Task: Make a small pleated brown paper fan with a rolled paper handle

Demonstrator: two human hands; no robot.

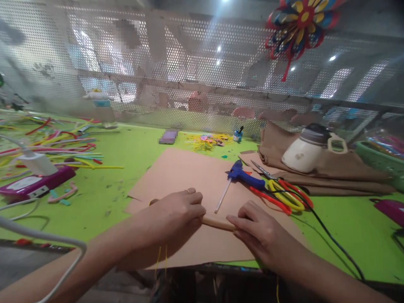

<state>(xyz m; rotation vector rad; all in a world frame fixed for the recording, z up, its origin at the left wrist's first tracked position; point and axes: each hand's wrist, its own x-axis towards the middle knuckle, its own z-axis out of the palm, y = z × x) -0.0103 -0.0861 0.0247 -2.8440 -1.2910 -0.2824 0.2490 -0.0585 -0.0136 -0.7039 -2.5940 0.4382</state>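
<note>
While left hand (184, 210) and right hand (260, 227) pinch tan strip (218, 222) — green table (110, 189), brown paper (176, 172); perforated screen (202, 54), twelve o'clock; glue gun (237, 171), one o'clock.

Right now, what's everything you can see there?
Slim curved strip: one, tan, between both hands
Smooth flat sheet: at least one, pinkish-brown, under the strip
Pistol-shaped glue gun: one, blue, beyond the strip
Loop-handled scissors: at least one, red and yellow, right of glue gun
Folded material: one pile, brown, right
Handled bottle: one, cream and grey, on pile
Basket: one, green, right edge
Thin strips: many, mixed colours, left
Power strip: one, purple, left
Tiny scraps: many, mostly yellow, far side
Small bottle: one, blue, right of scraps
Flower pinwheel: one, multicoloured, top right
Perforated screen: one, grey, behind
Table: one, lime green, underneath
Left hand and right hand: two, bare, holding the strip
</note>
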